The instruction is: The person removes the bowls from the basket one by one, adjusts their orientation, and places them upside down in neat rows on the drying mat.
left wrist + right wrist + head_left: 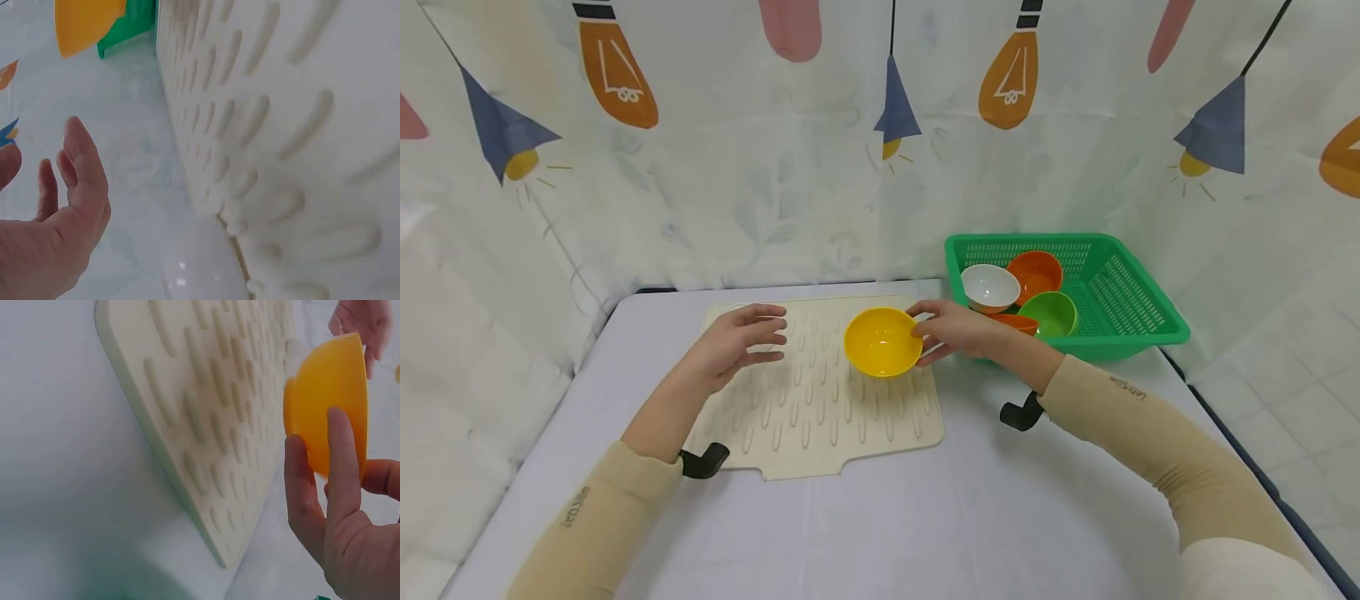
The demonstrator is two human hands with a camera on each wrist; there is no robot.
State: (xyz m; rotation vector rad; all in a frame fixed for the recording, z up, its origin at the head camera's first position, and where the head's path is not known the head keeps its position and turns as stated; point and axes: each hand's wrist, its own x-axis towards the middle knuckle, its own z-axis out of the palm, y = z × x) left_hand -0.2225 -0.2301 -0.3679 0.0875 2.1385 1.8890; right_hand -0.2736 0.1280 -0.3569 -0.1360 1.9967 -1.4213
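Observation:
A yellow bowl [883,342] is held by its right side in my right hand [953,330], above the cream ribbed mat [880,433]. In the right wrist view the fingers [343,462] lie along the bowl's outside, and the thumb is at the rim. My left hand [737,340] hovers over the mat's left part with its fingers apart and nothing in them. Below that hand, the left wrist view shows a glossy white rounded thing [203,265] at the mat's edge; the hand hides it in the head view.
A green basket [1150,340] stands at the table's back right. Inside are a white bowl [990,287], a green bowl [1051,314] and orange bowls [1037,273]. A patterned curtain [820,200] hangs behind the white-covered table [880,533].

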